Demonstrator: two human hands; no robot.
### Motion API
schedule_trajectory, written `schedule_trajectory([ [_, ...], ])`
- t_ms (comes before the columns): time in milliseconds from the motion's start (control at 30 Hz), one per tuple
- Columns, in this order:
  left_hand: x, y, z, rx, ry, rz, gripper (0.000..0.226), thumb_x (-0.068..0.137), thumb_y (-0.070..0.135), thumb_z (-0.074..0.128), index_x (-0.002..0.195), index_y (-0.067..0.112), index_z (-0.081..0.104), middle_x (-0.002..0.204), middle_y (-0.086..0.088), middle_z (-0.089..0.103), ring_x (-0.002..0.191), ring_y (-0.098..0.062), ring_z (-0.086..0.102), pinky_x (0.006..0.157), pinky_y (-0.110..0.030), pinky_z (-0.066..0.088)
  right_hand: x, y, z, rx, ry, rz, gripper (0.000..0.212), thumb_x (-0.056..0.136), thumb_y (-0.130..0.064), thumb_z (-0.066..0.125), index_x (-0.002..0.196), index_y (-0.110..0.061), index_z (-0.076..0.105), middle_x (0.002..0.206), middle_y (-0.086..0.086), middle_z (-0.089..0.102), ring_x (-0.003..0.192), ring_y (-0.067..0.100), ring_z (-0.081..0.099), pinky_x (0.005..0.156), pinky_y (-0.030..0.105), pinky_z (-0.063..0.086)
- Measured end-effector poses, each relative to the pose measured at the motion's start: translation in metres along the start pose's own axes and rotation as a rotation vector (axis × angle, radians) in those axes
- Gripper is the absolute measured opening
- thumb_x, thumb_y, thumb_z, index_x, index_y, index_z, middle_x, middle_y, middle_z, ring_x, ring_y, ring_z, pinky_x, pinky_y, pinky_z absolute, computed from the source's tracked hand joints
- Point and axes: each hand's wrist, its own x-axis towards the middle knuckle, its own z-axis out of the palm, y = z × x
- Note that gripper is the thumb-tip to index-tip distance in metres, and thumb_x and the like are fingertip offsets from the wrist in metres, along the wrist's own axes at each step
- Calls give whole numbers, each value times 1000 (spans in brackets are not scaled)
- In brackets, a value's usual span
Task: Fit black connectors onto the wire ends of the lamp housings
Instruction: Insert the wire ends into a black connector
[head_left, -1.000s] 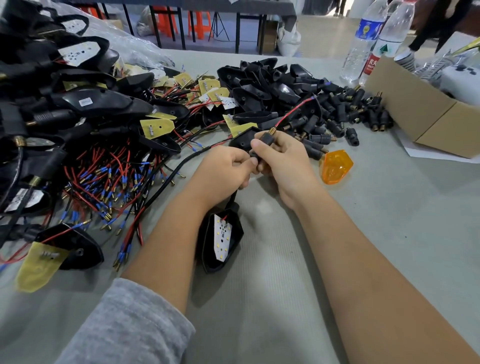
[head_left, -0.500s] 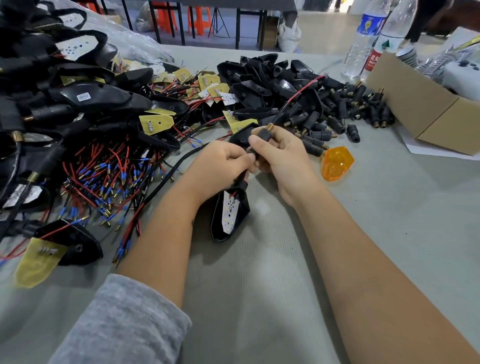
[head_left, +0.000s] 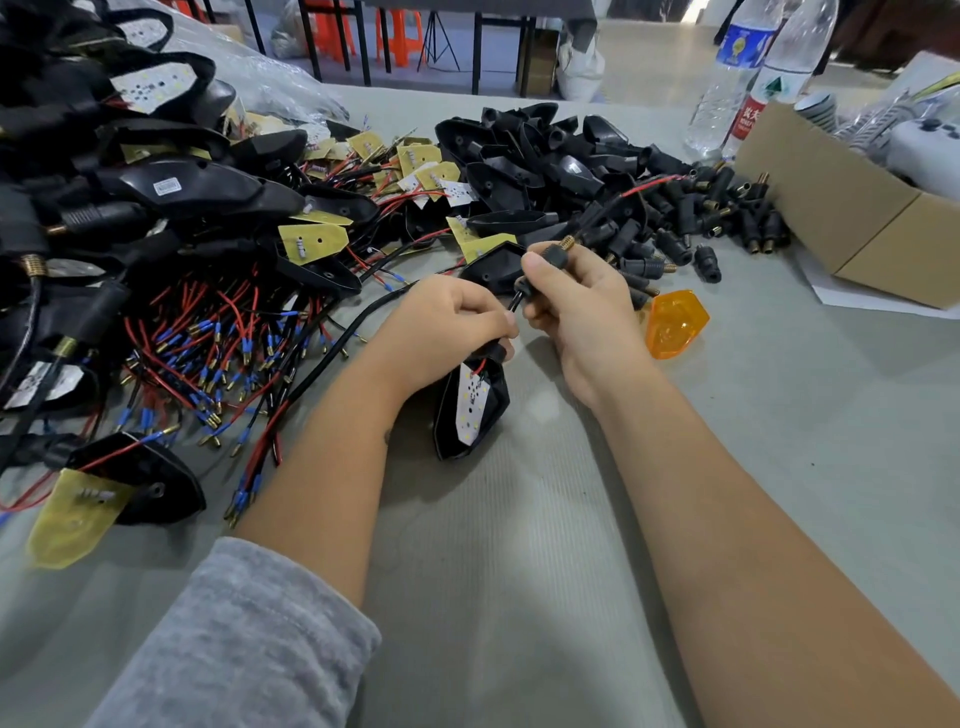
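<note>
- Tabletop (head_left: 545, 597): grey ribbed surface carrying all the parts.
- Heap of lamp housings with red and black wires (head_left: 156, 249): fills the left side.
- Cardboard box (head_left: 852, 223): far right, beside two water bottles (head_left: 748, 78).
- Pile of black connectors (head_left: 691, 218): beyond the hands.
- Left hand (head_left: 441, 332): fingers curled round the stem of the lamp housing (head_left: 470, 410), which hangs down to the tabletop, white LED board facing up.
- Right hand (head_left: 582, 306): thumb and fingers pinch a black connector (head_left: 553, 257), brass tip up; a red wire (head_left: 649, 184) leaves that tip.
- Orange lens (head_left: 675, 325): just right of the right hand.
</note>
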Motion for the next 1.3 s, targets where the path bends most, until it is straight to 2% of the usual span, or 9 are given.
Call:
schedule_trajectory([
  [133, 1, 1, 0, -26, 7, -3, 15, 92, 12, 62, 85, 5, 73, 74, -8, 74, 71, -16, 70, 76, -26, 55, -1, 1, 2, -58, -85, -11, 9, 93, -7, 63, 90, -15, 64, 71, 0, 56, 54, 10, 51, 54, 22, 43],
  [233, 0, 3, 0, -22, 24, 4, 16, 92, 13, 62, 87, 4, 74, 73, -6, 74, 54, -3, 60, 58, -13, 45, 0, 1, 2, -70, -118, -21, 8, 93, -7, 63, 91, -15, 64, 68, -1, 55, 55, 12, 50, 53, 21, 42],
  [333, -1, 6, 1, -40, 48, 0, 17, 93, 15, 62, 84, 8, 75, 71, -1, 74, 49, -2, 51, 51, -12, 39, -1, 0, 0, -61, -125, -27, 9, 93, -9, 63, 90, -17, 65, 65, -3, 56, 52, 9, 48, 51, 19, 40],
  [467, -1, 8, 2, -91, 70, 0, 23, 95, 21, 58, 82, 13, 75, 79, -3, 75, 83, -28, 66, 83, -35, 51, -2, 0, -1, 64, -82, -8, 6, 94, -8, 61, 95, -15, 63, 69, -1, 61, 53, 8, 51, 56, 20, 44],
  [600, -1, 8, 1, -83, 20, -54, 25, 93, 22, 59, 76, 19, 76, 81, 1, 76, 88, -8, 68, 94, -29, 46, 0, -3, -1, 176, 23, 24, 5, 95, -9, 60, 94, -14, 61, 72, 1, 59, 56, 10, 52, 59, 22, 46],
  [733, 0, 7, 0, -41, 53, -28, 26, 88, 18, 63, 67, 25, 76, 80, 8, 75, 88, -2, 67, 84, -21, 43, 0, -6, -2, 267, 39, 36, 10, 97, -12, 57, 88, -12, 62, 63, -2, 60, 52, 12, 52, 54, 22, 44],
  [967, 3, 4, 0, -112, 67, 13, 30, 87, 9, 62, 65, 24, 76, 77, 2, 75, 82, -7, 69, 84, -21, 48, -2, -1, 3, 44, -62, -8, 11, 94, -12, 61, 84, -14, 63, 62, -2, 60, 52, 13, 48, 51, 21, 41],
  [1100, 5, 3, 3, -99, 105, 15, 27, 91, 14, 61, 71, 24, 75, 79, 7, 75, 86, -5, 68, 87, -23, 48, -1, -2, 1, 96, -50, 6, 7, 94, -13, 61, 88, -14, 63, 65, -1, 62, 51, 12, 48, 52, 21, 41],
  [1300, 4, 4, 5, -48, 158, -19, 14, 96, 31, 54, 90, 36, 66, 88, 17, 68, 76, 13, 58, 63, 1, 40, 0, -4, -3, 287, 68, 30, 9, 97, -13, 59, 89, -16, 61, 69, 1, 61, 54, 10, 54, 54, 21, 46],
])
